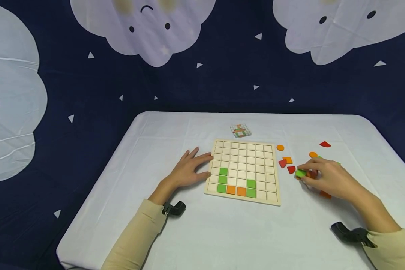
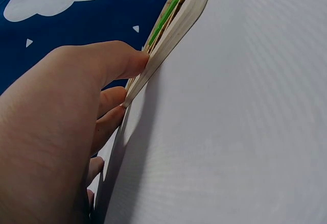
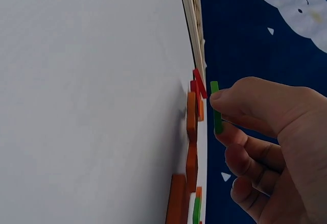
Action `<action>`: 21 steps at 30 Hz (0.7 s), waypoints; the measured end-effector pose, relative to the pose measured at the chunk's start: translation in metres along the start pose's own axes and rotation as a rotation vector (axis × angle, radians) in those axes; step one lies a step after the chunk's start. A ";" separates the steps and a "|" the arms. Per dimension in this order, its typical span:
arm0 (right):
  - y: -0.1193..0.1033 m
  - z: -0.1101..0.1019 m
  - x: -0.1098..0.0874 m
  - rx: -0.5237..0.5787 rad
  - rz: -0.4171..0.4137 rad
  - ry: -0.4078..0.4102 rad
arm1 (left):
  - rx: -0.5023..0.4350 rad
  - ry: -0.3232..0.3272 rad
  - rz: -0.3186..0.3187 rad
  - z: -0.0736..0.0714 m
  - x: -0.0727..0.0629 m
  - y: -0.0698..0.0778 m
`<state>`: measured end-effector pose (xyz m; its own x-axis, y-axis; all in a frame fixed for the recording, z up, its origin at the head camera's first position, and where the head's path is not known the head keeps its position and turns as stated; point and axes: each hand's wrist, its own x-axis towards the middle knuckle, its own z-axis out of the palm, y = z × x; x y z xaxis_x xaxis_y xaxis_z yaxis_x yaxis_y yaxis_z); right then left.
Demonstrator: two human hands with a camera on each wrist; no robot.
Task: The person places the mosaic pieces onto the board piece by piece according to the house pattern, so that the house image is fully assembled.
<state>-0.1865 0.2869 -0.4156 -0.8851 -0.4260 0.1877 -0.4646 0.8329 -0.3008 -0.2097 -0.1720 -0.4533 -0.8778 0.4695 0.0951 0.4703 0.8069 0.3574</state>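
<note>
A wooden grid board [image 1: 236, 161] lies on the white table. Several green square tiles [image 1: 251, 183] and two orange square tiles [image 1: 236, 190] sit in its lower cells, in a U shape. At the board's left edge rests my left hand [image 1: 189, 169], thumb and fingertips against the rim, fingers mostly straight. Right of the board, my right hand [image 1: 330, 178] pinches a green square tile [image 3: 215, 106] between thumb and fingers, raised above the loose pieces.
Loose red pieces [image 1: 291, 170], orange pieces [image 1: 280, 147] and some green ones lie right of the board, partly hidden under the right hand. Behind the board lies a small pattern card [image 1: 240, 130]. A dark blue cloth with clouds hangs beyond the table [image 1: 175, 228].
</note>
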 end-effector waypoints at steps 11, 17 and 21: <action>-0.012 0.005 0.011 0.014 -0.012 -0.020 | -0.005 0.002 -0.001 -0.001 0.001 0.001; -0.018 0.006 0.016 0.008 -0.049 -0.032 | -0.009 0.011 0.010 -0.001 0.000 0.000; -0.020 0.009 0.019 0.033 -0.045 -0.056 | -0.011 0.011 0.005 0.000 -0.001 0.000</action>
<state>-0.1940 0.2586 -0.4147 -0.8628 -0.4830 0.1491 -0.5041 0.8005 -0.3241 -0.2088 -0.1721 -0.4529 -0.8764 0.4696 0.1067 0.4737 0.8007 0.3668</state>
